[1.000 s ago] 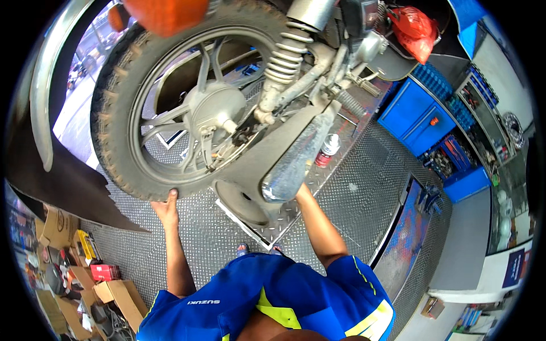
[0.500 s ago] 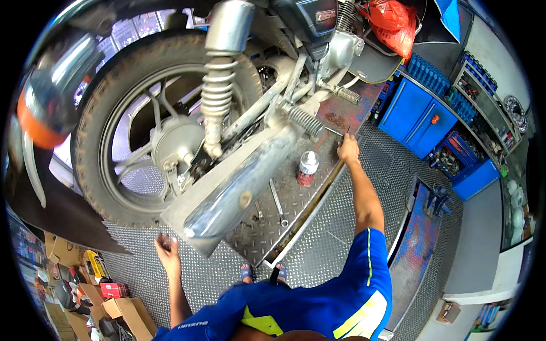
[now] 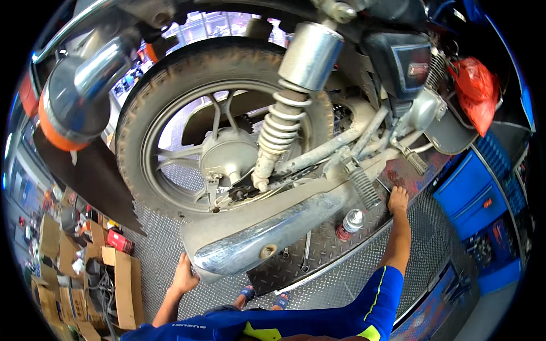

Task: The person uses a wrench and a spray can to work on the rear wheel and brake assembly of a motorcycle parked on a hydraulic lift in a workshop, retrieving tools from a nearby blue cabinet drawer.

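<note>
A motorcycle's rear wheel and long, dull chrome exhaust muffler fill the middle. At the muffler's rear end is my left hand, fingers and thumb apart; whether it touches the metal I cannot tell. My right hand is closed low over the metal work platform, near the footpegs. A thin metal piece shows by its fingertips, too small to name. A red and white spray can stands between that hand and the muffler. A combination wrench lies on the platform nearer to me.
Above the muffler stand a coil-spring shock absorber and the rubber footpeg. Open cardboard boxes crowd the left floor. A blue cabinet stands at right. A red plastic bag hangs on the motorcycle.
The view has shifted, so the motorcycle sits further right and lower. My left hand has come up close to the muffler's rear end. My right hand stays at the platform by the footpegs.
</note>
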{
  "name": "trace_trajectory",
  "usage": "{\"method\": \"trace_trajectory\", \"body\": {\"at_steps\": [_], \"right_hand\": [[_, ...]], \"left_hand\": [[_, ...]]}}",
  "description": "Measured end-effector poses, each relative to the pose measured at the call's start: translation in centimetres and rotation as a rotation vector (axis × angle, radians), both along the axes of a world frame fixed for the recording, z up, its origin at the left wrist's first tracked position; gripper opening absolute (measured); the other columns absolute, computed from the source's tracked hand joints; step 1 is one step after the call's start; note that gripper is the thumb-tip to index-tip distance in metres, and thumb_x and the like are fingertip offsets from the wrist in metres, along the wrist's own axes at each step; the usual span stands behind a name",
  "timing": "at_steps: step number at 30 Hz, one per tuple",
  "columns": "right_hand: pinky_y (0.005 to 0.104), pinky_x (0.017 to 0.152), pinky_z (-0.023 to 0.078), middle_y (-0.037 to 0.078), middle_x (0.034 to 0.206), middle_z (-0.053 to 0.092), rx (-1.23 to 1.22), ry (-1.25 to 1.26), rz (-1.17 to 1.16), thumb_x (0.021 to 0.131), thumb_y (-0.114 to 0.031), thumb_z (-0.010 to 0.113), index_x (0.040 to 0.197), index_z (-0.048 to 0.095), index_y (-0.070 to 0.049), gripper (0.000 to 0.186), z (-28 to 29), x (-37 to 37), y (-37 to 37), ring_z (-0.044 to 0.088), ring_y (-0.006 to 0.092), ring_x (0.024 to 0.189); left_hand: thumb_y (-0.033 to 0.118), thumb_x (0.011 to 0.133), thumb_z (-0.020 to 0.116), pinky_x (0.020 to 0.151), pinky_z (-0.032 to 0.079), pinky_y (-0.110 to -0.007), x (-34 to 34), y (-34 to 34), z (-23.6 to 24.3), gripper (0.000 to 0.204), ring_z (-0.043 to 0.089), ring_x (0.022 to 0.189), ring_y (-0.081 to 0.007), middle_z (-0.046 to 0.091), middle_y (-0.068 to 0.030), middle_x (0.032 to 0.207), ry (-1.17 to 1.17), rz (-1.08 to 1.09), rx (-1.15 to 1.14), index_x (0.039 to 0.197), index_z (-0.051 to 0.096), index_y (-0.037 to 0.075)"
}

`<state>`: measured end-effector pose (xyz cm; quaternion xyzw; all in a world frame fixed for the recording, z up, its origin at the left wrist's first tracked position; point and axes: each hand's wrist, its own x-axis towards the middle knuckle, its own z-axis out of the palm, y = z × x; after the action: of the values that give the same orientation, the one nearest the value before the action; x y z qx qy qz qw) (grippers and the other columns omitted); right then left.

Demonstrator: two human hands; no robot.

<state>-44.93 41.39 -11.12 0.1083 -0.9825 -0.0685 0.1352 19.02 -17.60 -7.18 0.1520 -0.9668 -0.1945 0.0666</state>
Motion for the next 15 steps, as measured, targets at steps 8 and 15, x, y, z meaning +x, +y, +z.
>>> {"method": "trace_trajectory", "body": {"at_steps": [8, 15], "right_hand": [[0.0489, 0.088, 0.051, 0.024, 0.105, 0.070, -0.068, -0.095, 0.184, 0.085, -0.009, 0.056, 0.122, 0.054, 0.001, 0.039, 0.7, 1.8, -0.6, 0.066, 0.0418, 0.100], [0.0341, 0.078, 0.049, 0.013, 0.083, 0.064, -0.968, -0.127, 0.091, 0.083, 0.009, 0.058, 0.106, 0.064, 0.008, 0.024, 5.1, 18.6, 5.3, 0.059, 0.0194, 0.079]], "left_hand": [[0.020, 0.075, 0.074, 0.106, 0.045, -0.045, -6.6, 3.8, 4.5, 0.054, 0.052, 0.123, -0.0447, 0.057, -0.0257, 0.133, 0.029, -0.201, 0.133, 0.126, 0.063, 0.003], [0.020, 0.089, 0.068, 0.107, 0.043, -0.043, -11.8, 9.5, 8.8, 0.038, 0.058, 0.121, -0.0341, 0.064, -0.0173, 0.129, 0.038, -0.588, 0.276, 0.125, 0.065, 0.007]]}}
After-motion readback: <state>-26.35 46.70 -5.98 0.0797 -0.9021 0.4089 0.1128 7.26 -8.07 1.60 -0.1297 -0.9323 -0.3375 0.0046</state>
